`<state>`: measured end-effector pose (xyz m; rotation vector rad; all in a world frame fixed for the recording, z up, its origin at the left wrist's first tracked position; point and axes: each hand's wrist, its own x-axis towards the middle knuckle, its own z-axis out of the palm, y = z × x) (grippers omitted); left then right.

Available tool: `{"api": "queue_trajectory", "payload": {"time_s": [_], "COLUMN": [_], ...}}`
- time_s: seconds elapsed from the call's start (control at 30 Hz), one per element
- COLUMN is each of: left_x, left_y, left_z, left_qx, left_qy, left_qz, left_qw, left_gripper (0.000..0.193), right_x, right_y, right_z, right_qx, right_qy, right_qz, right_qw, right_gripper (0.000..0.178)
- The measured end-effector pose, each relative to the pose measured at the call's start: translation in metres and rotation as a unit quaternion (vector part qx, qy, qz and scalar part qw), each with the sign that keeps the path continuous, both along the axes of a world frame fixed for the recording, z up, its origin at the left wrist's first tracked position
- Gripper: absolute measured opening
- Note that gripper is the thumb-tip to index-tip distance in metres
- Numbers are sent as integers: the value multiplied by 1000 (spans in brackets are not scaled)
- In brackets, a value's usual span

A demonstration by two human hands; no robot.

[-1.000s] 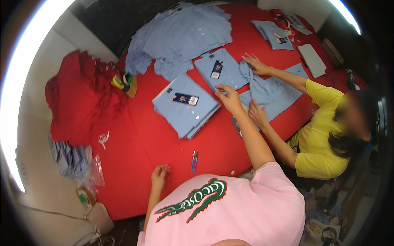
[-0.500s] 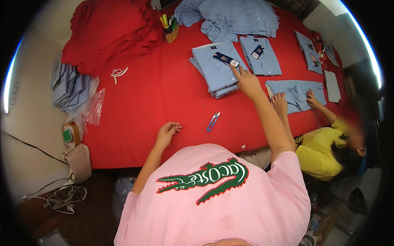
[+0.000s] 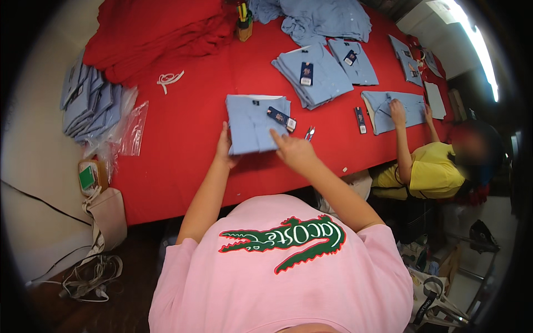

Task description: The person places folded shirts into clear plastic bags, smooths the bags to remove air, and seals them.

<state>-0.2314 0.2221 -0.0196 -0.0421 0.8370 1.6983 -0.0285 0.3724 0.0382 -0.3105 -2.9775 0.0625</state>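
In front of me is a folded light blue shirt (image 3: 244, 125) with a dark hang tag (image 3: 282, 119) slanting across its right side. My left hand (image 3: 224, 146) grips its left edge, fingers partly hidden behind the cloth. With index finger stretched out, my right hand (image 3: 295, 153) touches the lower right part of the shirt front; the other fingers are partly hidden. Thread snips (image 3: 310, 133) lie on the table just beyond my right hand. Farther right, a stack of folded blue shirts (image 3: 325, 83) carries another hang tag (image 3: 306, 74).
A red pile of cloth (image 3: 161, 36) covers the far left of the red table (image 3: 189, 127). Bagged blue shirts (image 3: 91, 105) sit at the left edge. A co-worker in yellow (image 3: 430, 172) handles a blue shirt (image 3: 408, 111) at right; a loose tag (image 3: 361, 120) lies beside it.
The folded shirt with its tag has come off the stack toward me and is now between my hands. My left hand has taken its edge. A tag now shows beside the co-worker's shirt.
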Motion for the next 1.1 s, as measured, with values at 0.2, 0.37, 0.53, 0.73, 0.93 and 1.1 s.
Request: {"api": "queue_trajectory", "payload": {"time_s": [0.2, 0.37, 0.53, 0.73, 0.93, 1.1], "left_x": [-29, 1, -2, -43, -168, -254], "left_y": [-121, -151, -133, -116, -190, -278], "left_z": [-35, -43, -30, -15, -18, -51], "left_qx": [-149, -140, -272, -307, -407, -493], "left_qy": [191, 306, 583, 667, 784, 793], "left_qz": [-57, 12, 32, -29, 109, 98], "left_qw": [968, 942, 765, 678, 456, 345], "left_gripper": [53, 53, 51, 53, 60, 43], "right_x": [30, 6, -34, -37, 14, 30], "right_y": [-115, -112, -72, -23, -41, -42], "right_z": [-46, -12, -49, -96, -65, -62], "right_qx": [-164, -279, -342, -600, -519, -502], "right_qy": [10, 139, 274, 222, 250, 273], "right_qz": [108, -11, -329, -371, -377, -339], "right_qw": [980, 950, 837, 673, 725, 748], "right_gripper": [39, 26, 35, 46, 37, 31]}}
